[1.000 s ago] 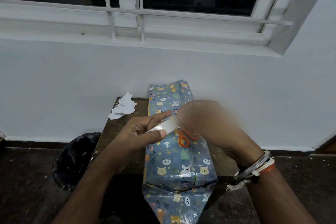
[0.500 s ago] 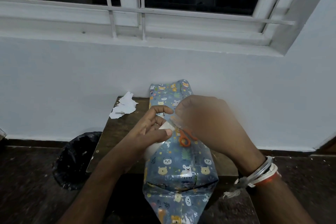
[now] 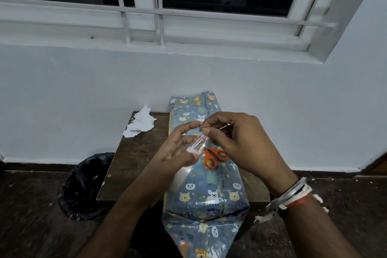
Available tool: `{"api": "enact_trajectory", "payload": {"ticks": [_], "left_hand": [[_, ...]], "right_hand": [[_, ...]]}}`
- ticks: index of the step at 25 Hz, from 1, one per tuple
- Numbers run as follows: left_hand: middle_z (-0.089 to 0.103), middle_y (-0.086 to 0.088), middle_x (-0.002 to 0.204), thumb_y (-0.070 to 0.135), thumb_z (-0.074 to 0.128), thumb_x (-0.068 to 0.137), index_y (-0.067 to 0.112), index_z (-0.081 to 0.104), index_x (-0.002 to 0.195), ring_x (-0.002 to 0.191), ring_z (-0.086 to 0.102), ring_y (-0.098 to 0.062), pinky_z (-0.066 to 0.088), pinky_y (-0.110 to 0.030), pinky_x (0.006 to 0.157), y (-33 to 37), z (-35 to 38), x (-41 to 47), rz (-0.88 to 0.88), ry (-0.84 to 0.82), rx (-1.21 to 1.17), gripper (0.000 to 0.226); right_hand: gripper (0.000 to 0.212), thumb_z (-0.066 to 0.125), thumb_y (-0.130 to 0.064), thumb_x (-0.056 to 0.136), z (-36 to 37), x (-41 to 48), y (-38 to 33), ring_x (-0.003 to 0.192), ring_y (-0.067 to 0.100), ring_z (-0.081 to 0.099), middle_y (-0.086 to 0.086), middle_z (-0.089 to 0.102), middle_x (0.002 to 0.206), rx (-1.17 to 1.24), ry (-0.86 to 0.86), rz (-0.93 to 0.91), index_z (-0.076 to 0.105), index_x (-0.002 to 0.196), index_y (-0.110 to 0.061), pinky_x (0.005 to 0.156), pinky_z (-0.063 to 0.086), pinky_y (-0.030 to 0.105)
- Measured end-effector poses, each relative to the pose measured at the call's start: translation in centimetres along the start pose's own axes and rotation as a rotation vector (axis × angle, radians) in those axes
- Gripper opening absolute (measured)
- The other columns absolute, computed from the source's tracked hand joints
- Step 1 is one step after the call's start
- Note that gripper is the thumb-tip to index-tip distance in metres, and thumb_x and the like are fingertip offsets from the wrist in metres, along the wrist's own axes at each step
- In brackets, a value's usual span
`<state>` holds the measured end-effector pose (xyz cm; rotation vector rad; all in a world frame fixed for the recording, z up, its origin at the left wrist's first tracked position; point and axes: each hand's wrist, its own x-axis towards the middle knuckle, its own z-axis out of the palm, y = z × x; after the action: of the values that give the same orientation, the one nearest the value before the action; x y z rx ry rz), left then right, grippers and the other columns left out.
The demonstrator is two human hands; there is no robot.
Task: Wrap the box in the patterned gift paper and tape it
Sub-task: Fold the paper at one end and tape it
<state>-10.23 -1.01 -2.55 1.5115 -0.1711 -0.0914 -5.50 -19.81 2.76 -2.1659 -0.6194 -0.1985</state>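
1. Clear tape [image 3: 199,142] is stretched between both hands: the left hand [image 3: 180,151] pinches the roll side and the right hand [image 3: 236,142] pinches the free end (taut, probably so it won't stick to itself).
2. The box [image 3: 209,192], sheathed in gift paper [image 3: 201,230], lies lengthwise on the table [image 3: 134,163], with its near flaps unsealed.
3. Orange scissors [image 3: 213,157] rest on top, handy for cutting.

1. No text, label, brand, number or sign can be read anywhere in view; the gift paper [image 3: 211,192] bears only printed animal faces and leaves, with no lettering.
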Motion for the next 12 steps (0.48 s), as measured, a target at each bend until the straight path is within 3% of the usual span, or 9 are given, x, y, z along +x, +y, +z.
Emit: {"api": "enact_trajectory", "payload": {"ticks": [4, 7, 12], "left_hand": [[0.071, 0.002, 0.128, 0.015, 0.059, 0.076, 0.04, 0.044, 0.144, 0.116, 0.068, -0.027, 0.048, -0.042, 0.101, 0.16, 0.31, 0.0, 0.039, -0.026, 0.015, 0.074], [0.07, -0.001, 0.132, 0.007, 0.057, 0.08, 0.039, 0.04, 0.145, 0.12, 0.067, -0.022, 0.049, -0.038, 0.098, 0.19, 0.62, 0.01, 0.049, -0.019, -0.043, 0.074], [0.072, -0.003, 0.128, 0.002, 0.057, 0.082, 0.036, 0.037, 0.147, 0.12, 0.068, -0.024, 0.056, -0.026, 0.092, -0.17, 0.71, 0.16, 0.04, 0.011, -0.157, 0.076]], "right_hand": [[0.014, 0.073, -0.019, 0.095, -0.02, -0.17, 0.12, 0.07, 0.005, 0.073, -0.006, 0.075, 0.08, 0.052, -0.018, 0.008, 0.072, 0.104, -0.03, 0.064, 0.056, 0.022], [0.027, 0.074, -0.018, 0.094, -0.09, -0.27, -0.06, 0.071, 0.002, 0.072, -0.005, 0.075, 0.08, 0.042, -0.007, 0.006, 0.063, 0.116, -0.029, 0.063, 0.053, 0.015], [0.039, 0.077, -0.016, 0.091, 0.55, -0.17, -0.12, 0.066, 0.003, 0.068, -0.007, 0.072, 0.073, 0.006, 0.072, 0.001, 0.05, 0.116, -0.029, 0.057, 0.049, 0.015]]}}
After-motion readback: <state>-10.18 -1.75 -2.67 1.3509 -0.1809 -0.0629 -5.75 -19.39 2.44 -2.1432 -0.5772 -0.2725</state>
